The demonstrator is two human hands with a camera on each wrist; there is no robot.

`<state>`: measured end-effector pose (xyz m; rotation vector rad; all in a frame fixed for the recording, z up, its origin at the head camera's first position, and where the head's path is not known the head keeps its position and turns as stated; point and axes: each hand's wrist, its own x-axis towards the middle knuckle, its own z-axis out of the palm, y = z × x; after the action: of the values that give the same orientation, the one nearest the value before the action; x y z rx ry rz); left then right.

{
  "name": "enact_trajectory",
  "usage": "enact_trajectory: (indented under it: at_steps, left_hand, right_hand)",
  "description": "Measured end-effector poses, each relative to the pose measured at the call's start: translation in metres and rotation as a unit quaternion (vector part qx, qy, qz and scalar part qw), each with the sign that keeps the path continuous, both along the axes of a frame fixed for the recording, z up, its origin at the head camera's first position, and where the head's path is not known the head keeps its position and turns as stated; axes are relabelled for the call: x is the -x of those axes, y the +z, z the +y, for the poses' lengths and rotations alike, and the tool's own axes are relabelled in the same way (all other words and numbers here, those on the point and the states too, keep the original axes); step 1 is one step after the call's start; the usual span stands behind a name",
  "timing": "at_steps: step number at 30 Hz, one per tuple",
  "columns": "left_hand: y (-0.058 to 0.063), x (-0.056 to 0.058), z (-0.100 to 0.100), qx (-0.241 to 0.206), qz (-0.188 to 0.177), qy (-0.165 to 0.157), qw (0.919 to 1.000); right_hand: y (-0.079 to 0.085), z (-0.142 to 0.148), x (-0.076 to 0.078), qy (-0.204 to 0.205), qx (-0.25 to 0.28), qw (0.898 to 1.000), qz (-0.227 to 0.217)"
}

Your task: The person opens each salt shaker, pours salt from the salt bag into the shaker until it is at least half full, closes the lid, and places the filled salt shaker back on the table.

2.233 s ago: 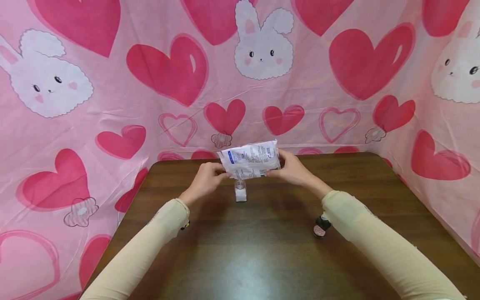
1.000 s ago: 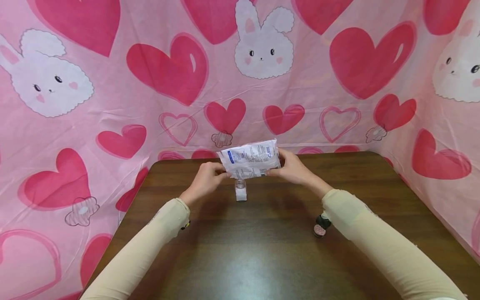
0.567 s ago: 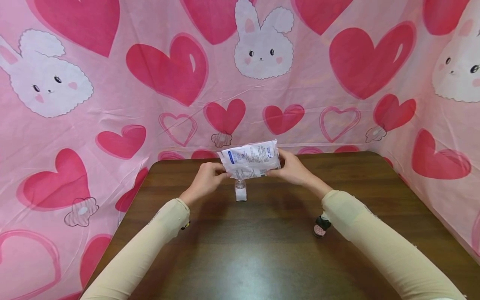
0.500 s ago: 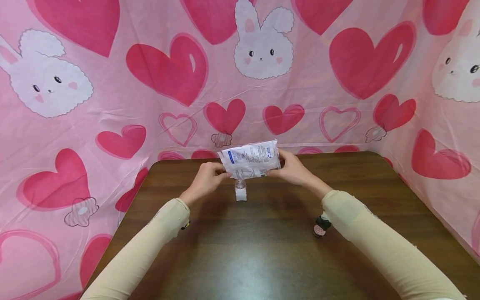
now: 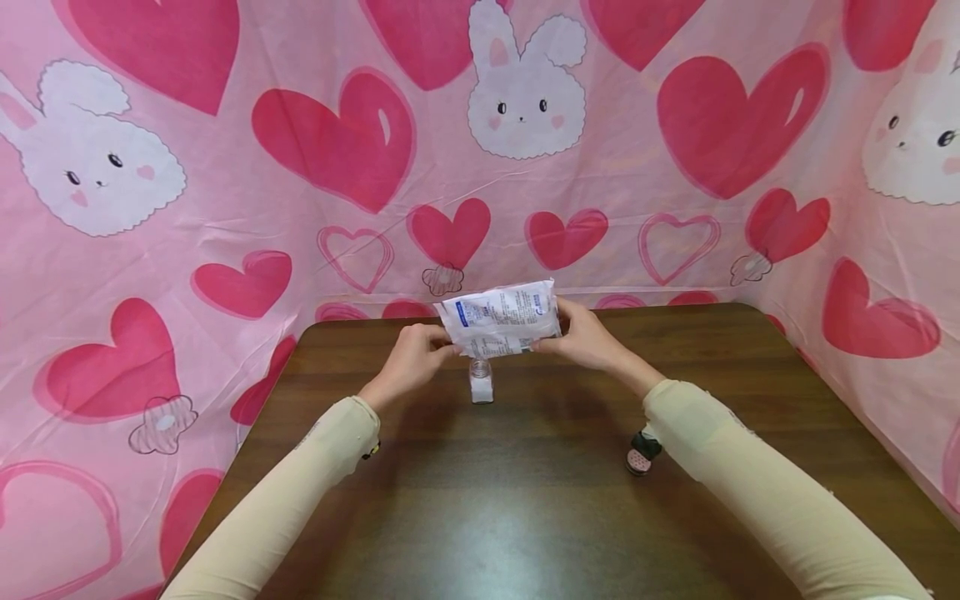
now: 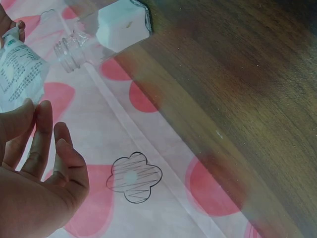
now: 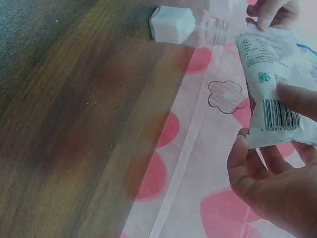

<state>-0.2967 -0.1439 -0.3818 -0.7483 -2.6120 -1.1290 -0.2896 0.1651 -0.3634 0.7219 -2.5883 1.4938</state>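
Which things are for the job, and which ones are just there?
Seem part of the job:
Printed packet, held by left hand and right hand
Bottle with white stuff inside, no cap on

Probably just there:
Pink cloth with hearts and bunnies
Brown table
Small pink round thing by the right sleeve; can't tell what it is

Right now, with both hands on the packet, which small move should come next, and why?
Perhaps tip the packet slightly toward the bottle, its left end pinched by the left hand, its other end gripped by the right hand. The bottle is uncapped, its mouth appears close to the packet's lower edge, and clear space shows above the white contents.
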Motion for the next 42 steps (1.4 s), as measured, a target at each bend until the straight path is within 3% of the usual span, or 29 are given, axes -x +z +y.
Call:
enact_trajectory:
  at_steps: [42]
  left_hand:
    - [0.0012, -0.0048, -0.0018, 0.006, -0.011, 0.000, 0.9999]
  right_hand:
    - [-0.0024, -0.0010, 0.0004, 0.006, 0.003, 1.000, 0.008]
